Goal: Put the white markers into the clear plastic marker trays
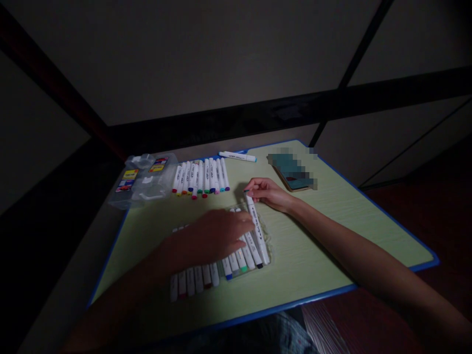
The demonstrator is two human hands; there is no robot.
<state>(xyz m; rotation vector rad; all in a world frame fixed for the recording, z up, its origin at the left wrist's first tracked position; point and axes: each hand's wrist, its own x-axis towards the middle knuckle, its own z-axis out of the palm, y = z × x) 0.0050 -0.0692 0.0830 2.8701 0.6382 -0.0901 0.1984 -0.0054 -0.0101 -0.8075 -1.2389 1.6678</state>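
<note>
My right hand [271, 194] pinches the dark-tipped upper end of a white marker [259, 231], which slants down over the right side of a clear plastic tray [272, 246]. Inside that tray lies a row of white markers [241, 260], some with blue, green or black ends. My left hand [212, 236] reaches across the row, its fingers partly spread above the markers and close to the held one. Whether those fingertips touch a marker I cannot tell. Left of the tray, another row of markers [191, 281] is partly covered by my left hand and forearm.
Farther back, several white markers with coloured ends [201, 177] lie side by side. A clear plastic case [145, 182] with labels sits at the table's left edge. One marker [238, 156] lies near the back edge. A phone-like flat object [291, 172], partly pixelated, rests at the right.
</note>
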